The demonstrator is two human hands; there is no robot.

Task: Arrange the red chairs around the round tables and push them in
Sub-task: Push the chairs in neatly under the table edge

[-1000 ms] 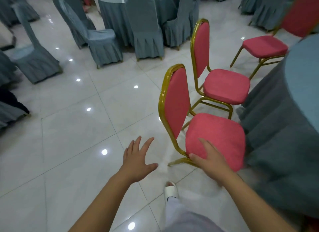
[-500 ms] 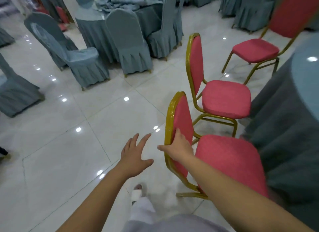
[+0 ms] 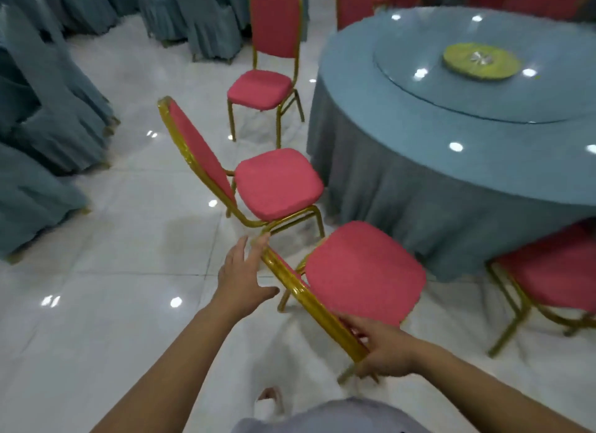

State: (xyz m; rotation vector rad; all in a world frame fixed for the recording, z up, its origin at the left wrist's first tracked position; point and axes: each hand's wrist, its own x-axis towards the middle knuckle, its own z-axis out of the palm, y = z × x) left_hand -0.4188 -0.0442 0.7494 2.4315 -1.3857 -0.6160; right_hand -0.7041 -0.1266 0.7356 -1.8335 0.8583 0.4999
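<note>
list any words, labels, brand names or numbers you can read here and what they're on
None readable. The nearest red chair and the blue tablecloth carry no print; the yellow-green disc on the glass turntable is too blurred to tell.

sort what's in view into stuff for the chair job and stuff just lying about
Job: nearest red chair, gripped by right hand, left hand touching its back; middle red chair; far red chair; round table.
Just there: grey covered chairs; glass turntable; yellow disc.
</note>
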